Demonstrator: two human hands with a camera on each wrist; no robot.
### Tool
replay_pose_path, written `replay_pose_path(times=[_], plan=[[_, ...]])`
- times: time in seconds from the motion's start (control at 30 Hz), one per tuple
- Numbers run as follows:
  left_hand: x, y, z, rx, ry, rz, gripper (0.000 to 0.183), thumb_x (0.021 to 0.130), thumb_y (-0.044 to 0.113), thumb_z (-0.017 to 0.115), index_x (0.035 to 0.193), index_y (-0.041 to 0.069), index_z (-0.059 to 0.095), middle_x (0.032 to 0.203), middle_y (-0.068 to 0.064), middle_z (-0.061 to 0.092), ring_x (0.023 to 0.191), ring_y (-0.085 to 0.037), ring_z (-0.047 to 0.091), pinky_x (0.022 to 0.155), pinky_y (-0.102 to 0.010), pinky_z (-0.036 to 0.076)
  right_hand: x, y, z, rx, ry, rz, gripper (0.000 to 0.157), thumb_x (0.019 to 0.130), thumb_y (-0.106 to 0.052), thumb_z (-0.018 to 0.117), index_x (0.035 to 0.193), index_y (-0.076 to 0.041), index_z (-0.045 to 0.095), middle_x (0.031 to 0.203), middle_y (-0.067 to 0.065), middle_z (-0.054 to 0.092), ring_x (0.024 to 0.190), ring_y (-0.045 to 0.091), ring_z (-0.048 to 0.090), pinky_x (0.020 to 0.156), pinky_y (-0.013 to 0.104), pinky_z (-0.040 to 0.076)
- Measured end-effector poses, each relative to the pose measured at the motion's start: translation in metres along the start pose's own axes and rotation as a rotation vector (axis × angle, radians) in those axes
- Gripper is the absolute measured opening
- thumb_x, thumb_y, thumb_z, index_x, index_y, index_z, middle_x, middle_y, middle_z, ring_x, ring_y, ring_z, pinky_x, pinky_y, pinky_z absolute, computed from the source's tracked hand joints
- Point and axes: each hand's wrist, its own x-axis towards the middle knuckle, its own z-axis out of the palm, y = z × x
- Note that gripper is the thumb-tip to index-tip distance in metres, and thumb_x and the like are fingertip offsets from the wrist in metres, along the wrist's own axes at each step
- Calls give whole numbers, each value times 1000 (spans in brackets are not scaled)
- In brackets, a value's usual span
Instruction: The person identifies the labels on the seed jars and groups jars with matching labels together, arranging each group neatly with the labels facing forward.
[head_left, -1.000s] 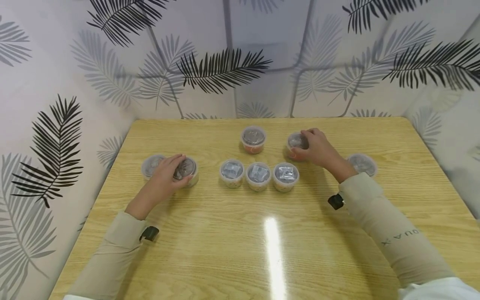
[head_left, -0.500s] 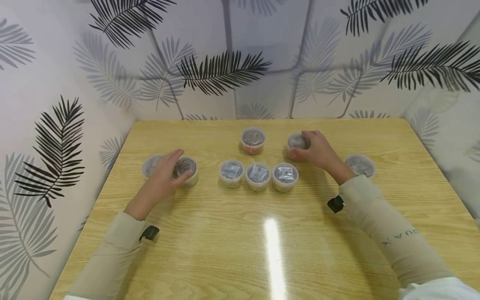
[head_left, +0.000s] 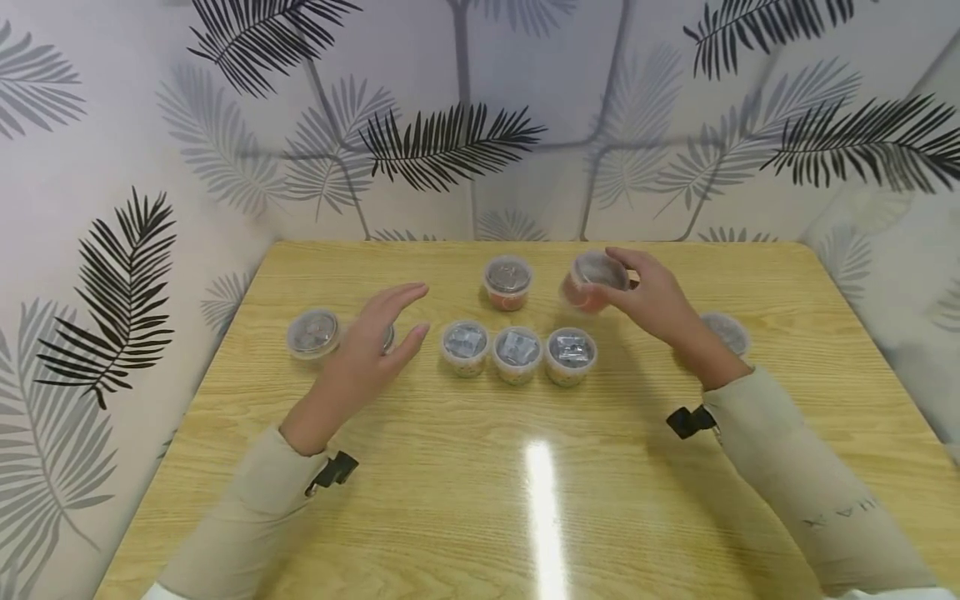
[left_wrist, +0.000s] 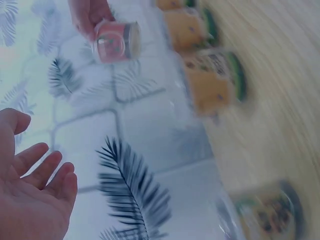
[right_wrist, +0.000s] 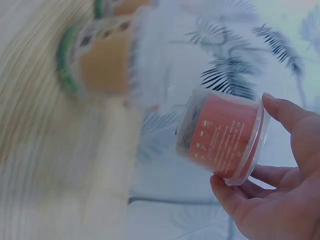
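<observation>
My right hand [head_left: 660, 302] grips a lidded plastic cup with a red label [head_left: 588, 287] by its rim, tilted and raised at the back right; the right wrist view shows thumb and fingers around the rim of this red cup [right_wrist: 222, 135]. My left hand [head_left: 362, 354] holds nothing, its fingers spread over the table. Behind it a dark-topped cup [head_left: 387, 337] is mostly hidden, and a grey-topped cup [head_left: 313, 332] stands to its left. Another red-labelled cup [head_left: 507, 282] stands at the back, left of the held one.
In the middle, a row of cups [head_left: 517, 354] with small silver packets under clear lids stands on the wooden table [head_left: 450, 483]. One more cup [head_left: 726, 333] is partly behind my right forearm. A leaf-patterned cover [head_left: 540, 192] rises at the table's back edge.
My left hand has come off the dark-topped cup and moved right, fingers spread. The right hand has lifted and tilted the red-labelled cup, which stood on the table before.
</observation>
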Motion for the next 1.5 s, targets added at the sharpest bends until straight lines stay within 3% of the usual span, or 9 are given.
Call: replay_pose_path(times=[0.23,0.37,0.5,0.6,0.77,1.03,1.2,1.33,1.5], plan=[[17,24,21,-155,-22,73,47,98,23,49,141,12,37,142,-4,38,129,-18,35,102,-37,35,-31,-50,6,218,-142,-73,72,82,-35,71,142,-14,36,144,3,34,130,20,34,100,38,39],[25,36,32,-295,-67,50,48,99,26,44,143,10,33,144,-7,34,129,-18,34,102,-36,35,-48,-71,13,248,-193,-157,67,83,-29,72,141,-16,40,142,-1,37,128,17,36,99,35,40],[29,58,35,-476,-128,3,53,100,32,40,144,5,28,143,-11,35,129,-22,35,104,-39,33,-61,-86,21,259,-202,-250,66,81,-26,73,139,-15,43,140,-1,41,125,15,40,98,33,41],[29,75,35,-572,-161,-21,60,100,40,38,143,0,26,141,-14,36,125,-26,40,100,-37,39,-68,-92,26,278,-194,-306,67,80,-23,75,138,-13,44,138,0,43,123,16,42,97,30,41],[27,86,40,-629,-164,-7,69,97,46,39,142,-4,27,133,-19,44,116,-26,48,92,-36,45,-74,-98,30,300,-169,-351,69,78,-19,77,138,-12,45,139,0,41,124,15,41,96,26,41],[23,89,45,-652,-51,-15,62,98,39,42,138,-7,31,135,-21,43,124,-27,43,104,-37,34,-77,-93,28,363,-146,-329,67,77,-14,77,136,-15,46,136,-1,41,121,16,42,96,28,42],[18,79,51,-694,36,-31,54,97,32,48,138,-2,35,133,-15,45,121,-25,45,102,-37,36,-79,-90,27,376,-137,-299,64,79,-14,75,136,-13,45,132,1,44,116,19,47,93,28,44],[14,67,59,-733,59,-44,53,95,33,52,138,6,37,131,-8,47,119,-22,45,100,-37,37,-81,-91,27,428,-141,-316,60,81,-9,72,135,-7,46,130,3,46,116,23,48,94,29,44],[11,63,63,-793,25,-61,59,94,36,52,141,5,32,133,-10,43,121,-23,43,101,-38,37,-83,-94,31,456,-136,-343,57,82,-5,70,134,-4,47,130,5,47,117,21,47,96,30,42]])
